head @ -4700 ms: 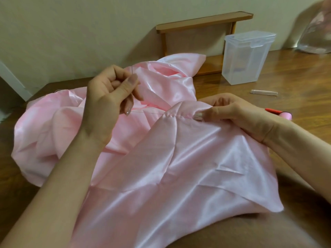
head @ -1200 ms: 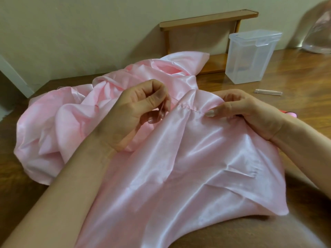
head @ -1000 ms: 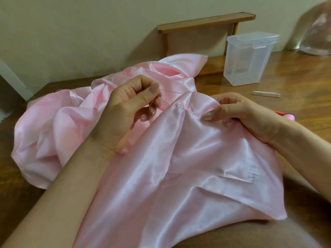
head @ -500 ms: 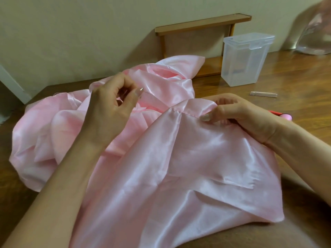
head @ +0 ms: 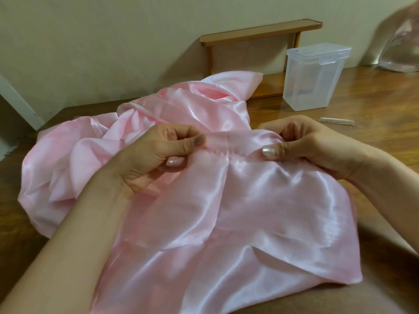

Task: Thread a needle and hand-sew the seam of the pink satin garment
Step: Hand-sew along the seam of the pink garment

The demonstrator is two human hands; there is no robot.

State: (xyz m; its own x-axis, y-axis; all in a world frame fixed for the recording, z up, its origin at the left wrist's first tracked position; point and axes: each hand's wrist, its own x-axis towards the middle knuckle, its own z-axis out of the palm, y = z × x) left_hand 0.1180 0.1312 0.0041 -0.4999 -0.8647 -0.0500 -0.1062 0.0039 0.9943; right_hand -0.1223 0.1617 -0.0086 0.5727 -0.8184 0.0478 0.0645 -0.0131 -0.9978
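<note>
L hand (head: 158, 152) dropped from raised pull, now pinches seam (head: 229, 152) opp. R hand (head: 306, 143).

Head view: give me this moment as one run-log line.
left hand: pinches seam | right hand: pinches seam | pink satin garment: seam held between hands | needle: not visible

Two bare forearms, left hand (head: 156, 155), right hand (head: 306, 141), fingers (head: 175, 161) tipped with short rounded nails, pale pearly shimmer polish on each nail
</note>
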